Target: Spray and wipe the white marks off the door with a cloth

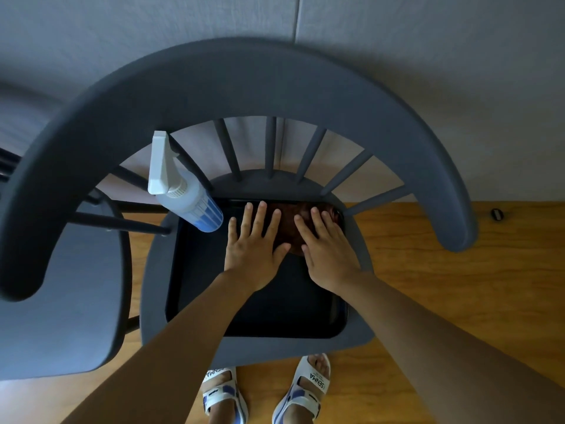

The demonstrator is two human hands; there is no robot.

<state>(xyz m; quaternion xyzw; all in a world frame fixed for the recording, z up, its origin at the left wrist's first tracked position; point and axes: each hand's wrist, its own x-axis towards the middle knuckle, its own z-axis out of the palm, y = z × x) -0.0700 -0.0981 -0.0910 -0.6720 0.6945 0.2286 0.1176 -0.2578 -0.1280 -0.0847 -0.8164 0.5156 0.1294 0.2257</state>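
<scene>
Cloth (293, 221): brown, laid in the tray's (195, 270) far right corner, pressed flat under the left hand (255, 244) and right hand (324, 249), fingers straight. Bottle (183, 191): stood at the tray's far left corner.

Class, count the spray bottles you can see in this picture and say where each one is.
1. The spray bottle stands at the back-left corner of the black tray on the chair seat, left of the left hand. Others may be hidden behind the chair back.

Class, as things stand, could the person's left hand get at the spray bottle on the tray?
Probably yes: the left hand lies flat, holding nothing, and the spray bottle stands just beside it with nothing between.
</scene>
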